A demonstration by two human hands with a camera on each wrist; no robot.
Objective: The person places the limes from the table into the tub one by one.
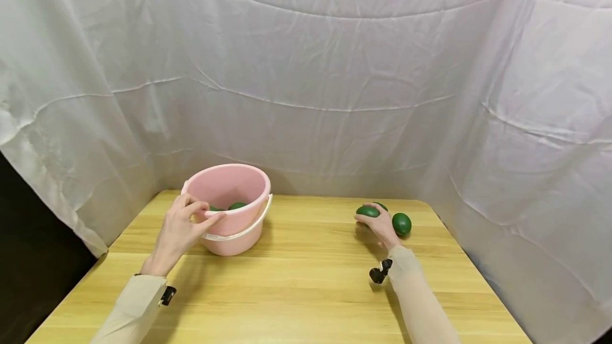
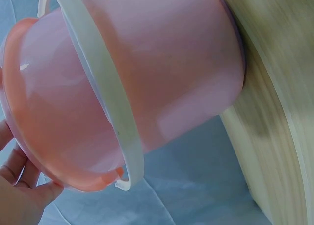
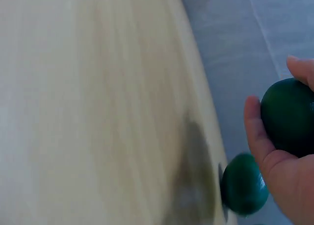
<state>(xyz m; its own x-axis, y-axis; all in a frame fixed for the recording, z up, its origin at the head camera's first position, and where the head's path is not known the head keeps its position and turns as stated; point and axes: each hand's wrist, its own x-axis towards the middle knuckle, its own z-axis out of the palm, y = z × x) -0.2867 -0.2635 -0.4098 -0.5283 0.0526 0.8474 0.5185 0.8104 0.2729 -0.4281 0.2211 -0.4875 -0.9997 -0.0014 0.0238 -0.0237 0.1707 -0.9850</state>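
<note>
While the left hand [image 1: 177, 227] pinches the near-left rim of the pink bucket [image 1: 234, 247], thumb on the outside, the right hand [image 1: 383, 227] grasps a green fruit [image 1: 366, 211] between thumb and fingers over the far right of the bench [image 1: 306, 280]. Second green fruit [image 1: 402, 224] sits on the bench just right of that hand; third green fruit [image 1: 381, 206] partly hidden behind it. Two more fruits [image 1: 237, 205] inside bucket. White handle [image 2: 104, 83] hangs down the bucket's front. Pale cloth [image 1: 306, 68] behind.
</note>
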